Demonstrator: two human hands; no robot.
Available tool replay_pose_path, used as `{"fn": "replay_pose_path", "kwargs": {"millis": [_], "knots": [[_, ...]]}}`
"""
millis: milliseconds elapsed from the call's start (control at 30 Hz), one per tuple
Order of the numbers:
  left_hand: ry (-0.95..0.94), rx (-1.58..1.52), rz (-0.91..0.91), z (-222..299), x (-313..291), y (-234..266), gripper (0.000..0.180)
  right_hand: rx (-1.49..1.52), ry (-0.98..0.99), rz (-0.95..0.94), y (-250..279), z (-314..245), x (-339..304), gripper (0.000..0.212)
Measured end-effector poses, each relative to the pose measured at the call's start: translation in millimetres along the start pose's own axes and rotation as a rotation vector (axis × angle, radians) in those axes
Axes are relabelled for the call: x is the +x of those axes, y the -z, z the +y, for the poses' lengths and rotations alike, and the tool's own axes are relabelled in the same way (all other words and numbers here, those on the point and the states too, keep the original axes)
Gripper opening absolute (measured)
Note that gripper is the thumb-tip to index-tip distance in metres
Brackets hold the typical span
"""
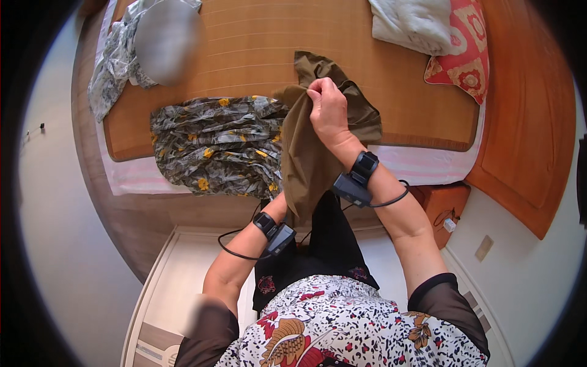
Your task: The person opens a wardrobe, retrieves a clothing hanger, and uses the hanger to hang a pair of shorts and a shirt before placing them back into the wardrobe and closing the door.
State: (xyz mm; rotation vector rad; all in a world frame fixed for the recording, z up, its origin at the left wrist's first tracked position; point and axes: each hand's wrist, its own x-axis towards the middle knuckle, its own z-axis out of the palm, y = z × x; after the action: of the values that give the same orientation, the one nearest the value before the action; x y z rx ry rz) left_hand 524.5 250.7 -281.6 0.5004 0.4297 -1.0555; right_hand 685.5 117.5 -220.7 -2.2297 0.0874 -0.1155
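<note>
Right hand (329,113) pinches the olive-brown garment (309,153) over the sleeping mat's (422,122) near edge! Left hand's hidden, grip unclear; even tension should help.

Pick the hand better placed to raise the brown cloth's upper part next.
Probably the right hand: it pinches the brown cloth near its upper part, in plain view. The left hand is hidden by the cloth, lower down, so its hold cannot be judged.
</note>
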Motion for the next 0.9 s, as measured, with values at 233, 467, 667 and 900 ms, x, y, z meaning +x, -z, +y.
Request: {"fn": "replay_pose_path", "kwargs": {"millis": [233,467,667,900], "knots": [[-0.008,-0.032,-0.009,1.6,8.2,8.2,0.055,0.508,0.198,-0.304,-3.0,-119.0,-58.2,0.015],[-0.077,-0.073,0.010,5.0,4.3,27.2,0.055,0.561,0.228,-0.402,-10.4,-107.0,-84.8,0.019],[-0.170,-0.109,-0.003,4.4,-0.8,51.3,0.055,0.084,-0.058,-0.127,21.1,15.1,-50.4,0.030],[-0.205,-0.110,0.017,-9.3,-13.4,64.2,0.055,0.353,-0.448,-0.271,24.9,19.4,-100.8,0.040]]}}
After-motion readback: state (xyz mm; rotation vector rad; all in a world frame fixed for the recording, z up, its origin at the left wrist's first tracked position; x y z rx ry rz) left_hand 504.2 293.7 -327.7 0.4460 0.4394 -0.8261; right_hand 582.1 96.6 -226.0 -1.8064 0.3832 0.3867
